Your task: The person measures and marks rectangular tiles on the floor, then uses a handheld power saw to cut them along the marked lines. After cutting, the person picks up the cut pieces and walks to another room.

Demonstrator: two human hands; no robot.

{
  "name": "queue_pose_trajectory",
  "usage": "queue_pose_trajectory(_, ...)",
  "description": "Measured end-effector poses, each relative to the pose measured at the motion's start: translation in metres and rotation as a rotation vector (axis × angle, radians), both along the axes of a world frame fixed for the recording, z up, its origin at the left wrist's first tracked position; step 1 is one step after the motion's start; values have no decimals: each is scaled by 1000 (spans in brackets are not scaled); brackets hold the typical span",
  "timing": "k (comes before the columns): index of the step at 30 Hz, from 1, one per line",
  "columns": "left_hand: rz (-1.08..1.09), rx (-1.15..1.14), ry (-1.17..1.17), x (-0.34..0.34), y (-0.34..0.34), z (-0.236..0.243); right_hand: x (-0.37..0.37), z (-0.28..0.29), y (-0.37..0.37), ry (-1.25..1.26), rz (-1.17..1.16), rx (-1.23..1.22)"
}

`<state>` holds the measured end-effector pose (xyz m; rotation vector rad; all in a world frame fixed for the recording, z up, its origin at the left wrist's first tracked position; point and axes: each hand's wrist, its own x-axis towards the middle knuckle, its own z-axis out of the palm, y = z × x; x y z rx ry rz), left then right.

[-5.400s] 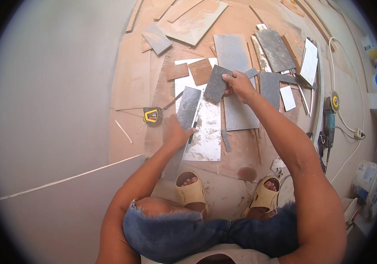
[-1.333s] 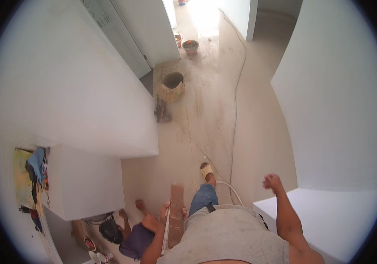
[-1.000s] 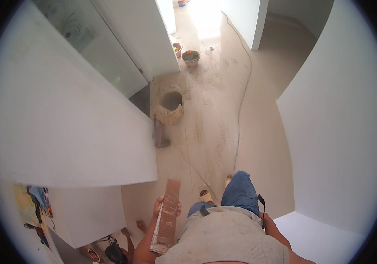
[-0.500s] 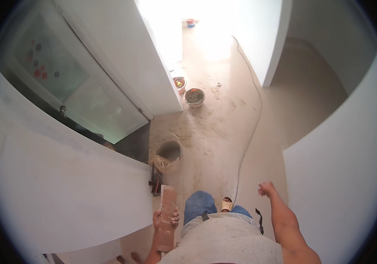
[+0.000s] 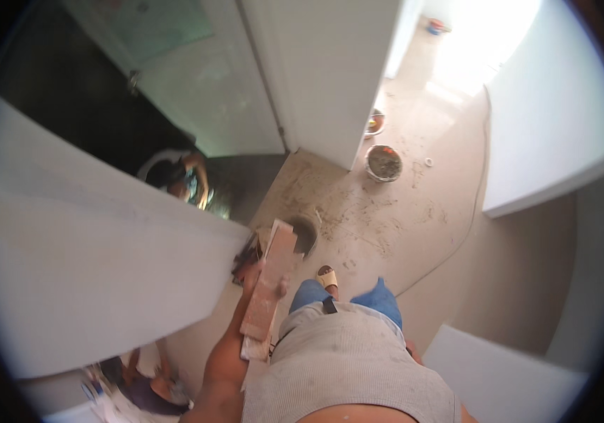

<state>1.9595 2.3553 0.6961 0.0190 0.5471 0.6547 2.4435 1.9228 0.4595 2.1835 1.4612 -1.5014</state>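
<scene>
My left hand (image 5: 250,275) is closed around long, flat reddish-brown tile strips (image 5: 271,285), held lengthwise out in front of my left side. At least two pieces lie together, with a paler edge showing under the top one. The far end of the strips overlaps a bucket (image 5: 307,236) on the floor and partly hides it. Only a small part of my right hand (image 5: 413,349) shows, low beside my right hip; its fingers are hidden behind my body.
A bucket of grey mix (image 5: 384,163) and another container (image 5: 374,123) stand by the wall end. A cable (image 5: 450,252) crosses the mud-smeared floor (image 5: 358,211). One person (image 5: 175,176) is in the doorway at left, another (image 5: 148,391) at lower left. White walls flank me.
My view has turned left, so the buckets appear further right. The strips have moved forward toward the near bucket. My right arm has dropped back beside my body. Two people have come into view.
</scene>
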Motion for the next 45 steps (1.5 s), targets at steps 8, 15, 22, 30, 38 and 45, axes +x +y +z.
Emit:
queue_pose_trajectory(8, 114, -117, -142, 9, 40, -20, 71, 36, 215, 239, -716, -382)
queue_pose_trajectory(15, 554, -159, -101, 42, 67, -15, 152, 93, 600, 328, -280, -344)
queue_pose_trajectory(22, 826, -166, -35, 80, 99, 28, -126, 285, 1004, 451, 569, 290)
queue_pose_trajectory(30, 1113, -196, 49, 80, 140, 41, -364, 375, 1107, 705, 633, 354)
queue_pose_trajectory(38, 1195, -166, 195, 12, 220, 43, -442, 288, 1189, 449, 900, 853)
queue_pose_trajectory(45, 1249, -208, 158, -42, 269, 32, -449, 279, 1192, 336, 951, 761)
